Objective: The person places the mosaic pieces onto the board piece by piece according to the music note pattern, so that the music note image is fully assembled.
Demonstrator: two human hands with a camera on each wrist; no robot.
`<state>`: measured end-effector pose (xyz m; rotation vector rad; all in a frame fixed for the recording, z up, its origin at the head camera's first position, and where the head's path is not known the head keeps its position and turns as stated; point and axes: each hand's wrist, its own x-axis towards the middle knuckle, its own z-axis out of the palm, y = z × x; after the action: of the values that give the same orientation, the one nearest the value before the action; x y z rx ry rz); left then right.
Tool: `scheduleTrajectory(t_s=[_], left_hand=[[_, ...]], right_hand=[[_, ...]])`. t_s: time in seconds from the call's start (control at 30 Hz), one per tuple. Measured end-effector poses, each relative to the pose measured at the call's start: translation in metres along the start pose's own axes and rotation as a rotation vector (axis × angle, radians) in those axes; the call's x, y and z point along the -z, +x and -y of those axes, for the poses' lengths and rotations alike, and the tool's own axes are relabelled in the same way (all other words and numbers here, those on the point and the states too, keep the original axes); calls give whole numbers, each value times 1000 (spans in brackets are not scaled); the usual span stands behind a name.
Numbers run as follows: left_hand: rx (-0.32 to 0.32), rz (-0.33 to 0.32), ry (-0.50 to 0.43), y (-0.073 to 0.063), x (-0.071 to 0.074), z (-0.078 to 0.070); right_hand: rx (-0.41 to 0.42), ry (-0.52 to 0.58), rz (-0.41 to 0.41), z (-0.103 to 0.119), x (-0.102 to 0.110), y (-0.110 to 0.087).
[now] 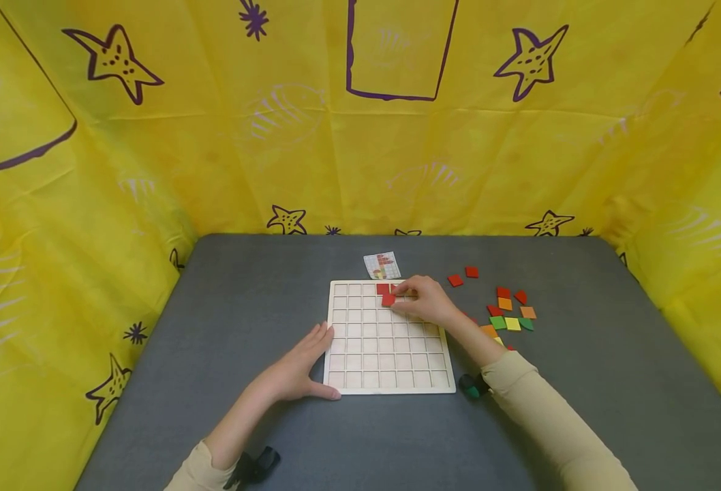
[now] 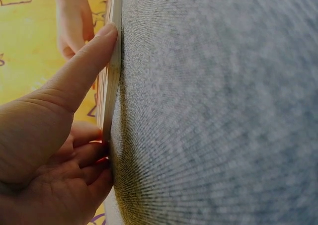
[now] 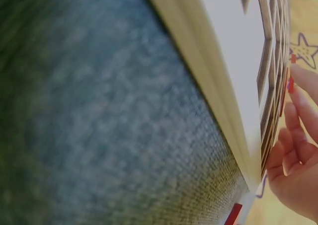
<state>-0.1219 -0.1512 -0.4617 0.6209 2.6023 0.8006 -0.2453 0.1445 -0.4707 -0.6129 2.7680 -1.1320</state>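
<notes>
A white grid board [image 1: 386,361] lies on the table, one red square tile [image 1: 383,289] in its far row and another red piece beside it, partly hidden by fingers. Over that area my right hand [image 1: 424,300] pinches a red tile [image 1: 388,300] between thumb and forefinger. The right wrist view also shows this hand [image 3: 298,155] with the red tile [image 3: 291,83] at its fingertips. At the board's near left corner my left hand [image 1: 299,365] is spread, fingers touching the left edge and thumb on the near edge. That thumb [image 2: 89,61] lies against the board's rim in the left wrist view.
Behind the board lies a small pattern card [image 1: 383,264] with a coloured grid drawing. To the right are scattered loose tiles: red squares [image 1: 471,272], a yellow square [image 1: 512,324], a green square [image 1: 497,322] and orange squares [image 1: 528,312]. Yellow patterned cloth [image 1: 287,170] surrounds the grey table [image 1: 244,293].
</notes>
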Motion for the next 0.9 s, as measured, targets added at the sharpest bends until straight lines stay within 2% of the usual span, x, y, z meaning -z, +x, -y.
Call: scheduleTrajectory(t_s=[0.3, 0.57, 0.73, 0.9], left_hand=[[6, -1, 1, 0, 0, -1], [-1, -5, -5, 0, 0, 0], [-2, -5, 1, 0, 0, 1], [-1, -4, 0, 0, -1, 1]], right_hand=[[36, -48, 16, 5, -5, 3], [13, -51, 23, 7, -7, 4], [-14, 11, 5, 2, -4, 3], [-83, 86, -66, -13, 10, -4]])
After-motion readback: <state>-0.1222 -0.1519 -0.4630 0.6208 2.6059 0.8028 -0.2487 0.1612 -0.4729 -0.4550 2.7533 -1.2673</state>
